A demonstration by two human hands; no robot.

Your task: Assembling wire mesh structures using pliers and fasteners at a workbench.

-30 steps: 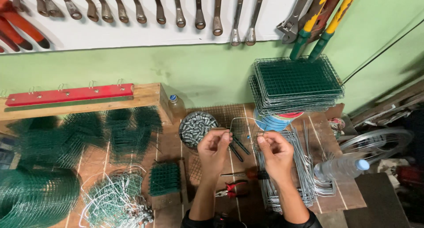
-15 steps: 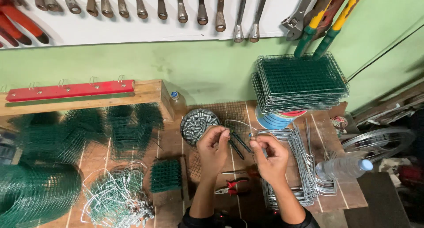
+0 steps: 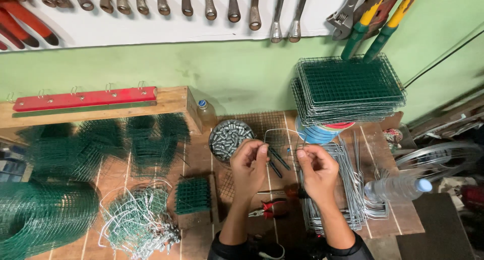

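Over the bench, both hands (image 3: 282,164) pinch the bent wire (image 3: 280,134) as before — barely shifted.

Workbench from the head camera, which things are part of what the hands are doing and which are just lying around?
In use: left hand, right hand, bent wire.

Lying about: tin of metal pieces, red pliers, water bottle, stacked green mesh panels, wire pile.

Left hand (image 3: 248,165) raised with fingers pinched together, right hand (image 3: 316,168) level beside it, fingertips curled in a pinch, forearms converging from below
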